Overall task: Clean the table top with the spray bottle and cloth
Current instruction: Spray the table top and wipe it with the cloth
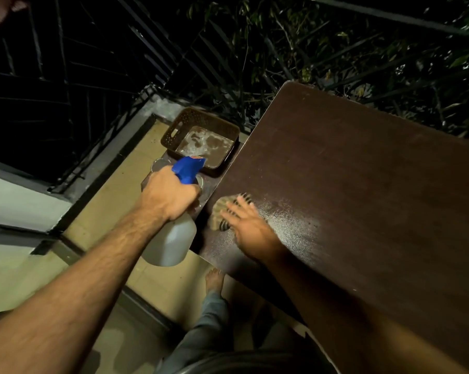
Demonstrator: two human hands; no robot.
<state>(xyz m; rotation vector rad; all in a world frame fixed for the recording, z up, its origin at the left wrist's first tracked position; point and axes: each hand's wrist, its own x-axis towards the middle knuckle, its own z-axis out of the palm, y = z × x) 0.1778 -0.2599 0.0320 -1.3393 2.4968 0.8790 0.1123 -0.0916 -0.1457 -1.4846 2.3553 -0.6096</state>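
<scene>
My left hand (171, 195) grips the neck of a translucent spray bottle (171, 244) with a blue trigger head, held in the air just left of the table's near-left edge. The dark brown table top (349, 171) fills the right half of the view. A patch of fine spray droplets (290, 228) glistens on it near that edge. My right hand (246, 225) lies with fingers spread and blurred on a beige striped cloth (221, 209), which rests flat on the table at the edge of the wet patch.
A brown perforated plastic basket (201, 122) sits on a lower surface left of the table, with clear glassware (157, 166) beside it under the bottle. A black metal railing (93, 90) and dark foliage lie beyond. My bare foot (214, 279) stands on the tan tiled floor.
</scene>
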